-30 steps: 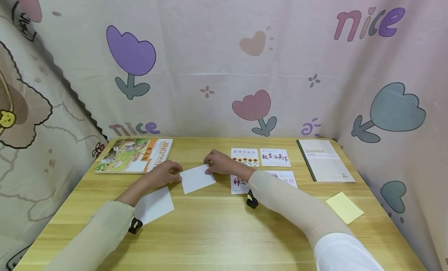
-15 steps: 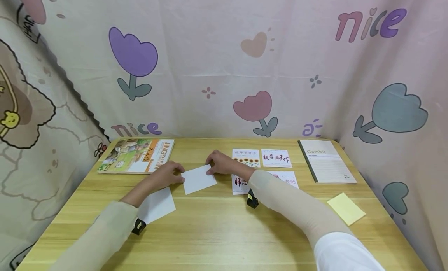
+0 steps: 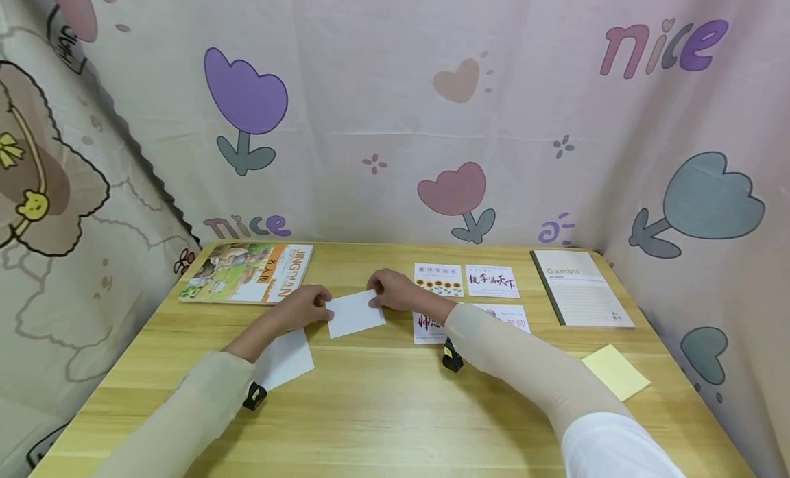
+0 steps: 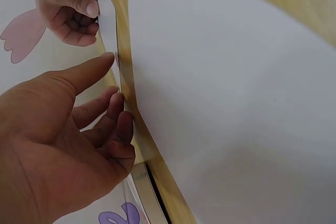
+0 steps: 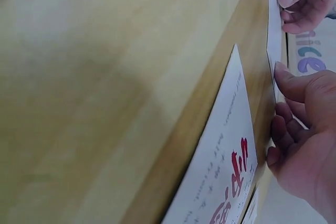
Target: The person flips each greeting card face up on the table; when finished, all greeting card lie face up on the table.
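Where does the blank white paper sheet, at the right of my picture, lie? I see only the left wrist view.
Observer: In the head view, the blank white paper sheet lies to the lower left of the white rectangular paper card between the left hand and right hand.
Operator: What lies to the right of the right hand?
Observer: Four white printed paper cards, in two rows.
Operator: And farther right?
Observer: A white rectangular notebook with a dark spine.
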